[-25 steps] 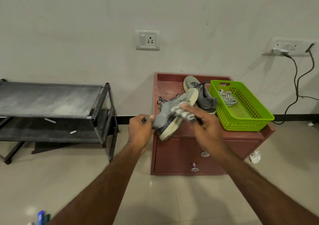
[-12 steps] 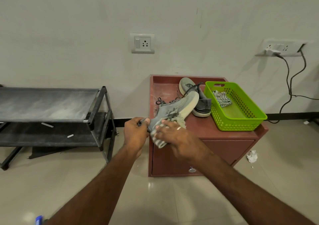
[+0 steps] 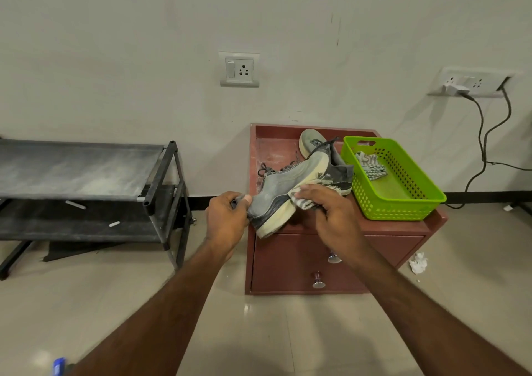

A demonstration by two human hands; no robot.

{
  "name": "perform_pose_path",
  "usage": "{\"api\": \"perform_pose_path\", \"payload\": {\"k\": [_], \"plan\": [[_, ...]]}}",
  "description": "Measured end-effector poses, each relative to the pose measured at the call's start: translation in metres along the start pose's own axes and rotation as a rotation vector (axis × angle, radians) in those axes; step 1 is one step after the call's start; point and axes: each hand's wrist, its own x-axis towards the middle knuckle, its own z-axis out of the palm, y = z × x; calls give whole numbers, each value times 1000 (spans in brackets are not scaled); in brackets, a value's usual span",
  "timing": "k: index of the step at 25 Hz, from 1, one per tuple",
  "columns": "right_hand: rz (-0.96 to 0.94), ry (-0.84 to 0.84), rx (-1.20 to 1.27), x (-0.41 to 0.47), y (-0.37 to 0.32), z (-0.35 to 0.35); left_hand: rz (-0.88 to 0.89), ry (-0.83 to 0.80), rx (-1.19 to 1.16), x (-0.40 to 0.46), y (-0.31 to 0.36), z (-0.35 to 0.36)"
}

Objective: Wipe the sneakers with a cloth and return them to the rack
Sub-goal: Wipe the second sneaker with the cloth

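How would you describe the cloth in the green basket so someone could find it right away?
Start at the reddish-brown cabinet against the wall; on the right of its top sits a bright green basket. The striped cloth lies crumpled in the basket's back left corner. Unlike the similar cloth the right hand presses on the sneaker, this one lies untouched.

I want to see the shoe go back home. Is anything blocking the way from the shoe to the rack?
Nothing visible does. The left hand holds the shoe by its heel, and the right hand presses a cloth on its sole. The rack stands to the left with only open floor between.
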Motion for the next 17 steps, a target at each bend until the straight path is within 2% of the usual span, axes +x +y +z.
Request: {"api": "perform_pose_path", "payload": {"k": [3, 9, 17], "plan": [[-51, -51, -49, 5, 0, 6, 4, 6, -3, 1, -2, 1], [-71, 1, -89, 3, 0, 13, -26, 31, 0, 2, -3, 1], [-439, -179, -325, 1, -20, 31, -4, 43, 24, 1, -3, 2]]}}
